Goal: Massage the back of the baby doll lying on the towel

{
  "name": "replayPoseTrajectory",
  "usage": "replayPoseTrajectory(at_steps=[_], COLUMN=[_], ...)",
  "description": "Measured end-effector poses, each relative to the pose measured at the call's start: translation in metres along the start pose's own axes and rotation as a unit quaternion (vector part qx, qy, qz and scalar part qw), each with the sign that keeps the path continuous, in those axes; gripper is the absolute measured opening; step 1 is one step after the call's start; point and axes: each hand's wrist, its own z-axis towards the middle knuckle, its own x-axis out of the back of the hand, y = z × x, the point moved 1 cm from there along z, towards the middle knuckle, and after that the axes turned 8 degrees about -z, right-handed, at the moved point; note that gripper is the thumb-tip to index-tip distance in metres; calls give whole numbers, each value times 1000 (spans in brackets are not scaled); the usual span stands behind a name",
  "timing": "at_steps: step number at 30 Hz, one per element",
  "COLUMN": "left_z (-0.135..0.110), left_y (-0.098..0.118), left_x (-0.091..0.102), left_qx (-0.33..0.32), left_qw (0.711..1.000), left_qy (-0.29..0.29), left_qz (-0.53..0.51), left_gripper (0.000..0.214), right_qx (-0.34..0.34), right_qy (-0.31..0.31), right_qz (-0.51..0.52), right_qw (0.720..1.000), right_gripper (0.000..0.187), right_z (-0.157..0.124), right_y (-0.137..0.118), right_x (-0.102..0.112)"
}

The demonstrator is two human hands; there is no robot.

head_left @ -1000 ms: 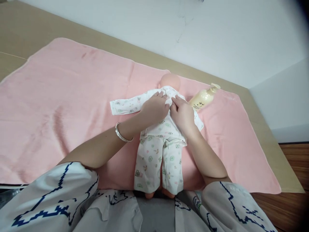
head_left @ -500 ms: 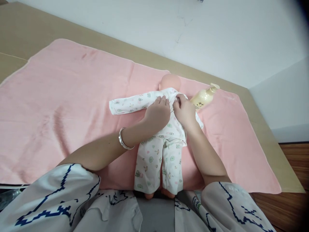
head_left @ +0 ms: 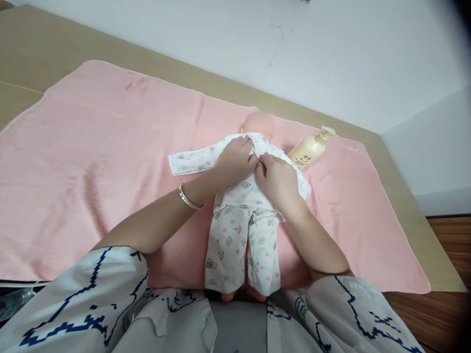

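A baby doll (head_left: 257, 123) lies on a pink blanket (head_left: 121, 127), its feet towards me. It wears a white printed top (head_left: 245, 192) and matching trousers (head_left: 230, 245). My left hand (head_left: 236, 159), with a silver bangle at the wrist, pinches the top's front edge near the chest. My right hand (head_left: 277, 179) grips the cloth just beside it, fingers curled in. The two hands almost meet at the middle of the chest and hide part of the top. One sleeve (head_left: 193, 159) stretches out flat to the left.
A pale yellow pump bottle (head_left: 308, 148) lies on the blanket to the right of the doll. The blanket covers most of a tan table (head_left: 147, 56). A white wall (head_left: 235, 44) rises behind the table, and a wooden surface (head_left: 423, 314) shows at lower right.
My left hand has gone from lying flat on the chest to pinching the top's edge. My right hand has moved slightly left and down, bringing the cloth towards the middle.
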Motion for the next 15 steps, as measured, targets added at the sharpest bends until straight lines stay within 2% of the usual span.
replayPoseTrajectory(at_steps=[3, 7, 12, 15], left_z=[-4, -7, -6, -6], left_y=[0, -3, -5, -7], left_x=[-10, -20, -21, -21], left_qx=[1, 13, 24, 26], left_qw=[999, 998, 998, 998], left_qy=[36, 56, 59, 63], left_qz=[32, 29, 24, 10], left_gripper=[44, 49, 50, 50], right_qx=[-26, -23, 5, 17], right_qy=[26, 43, 33, 5], right_qz=[29, 49, 101, 120], right_qw=[999, 998, 994, 993], right_gripper=[26, 30, 41, 51], right_z=[10, 21, 27, 30], right_y=[12, 25, 33, 40], right_x=[-8, -24, -37, -34])
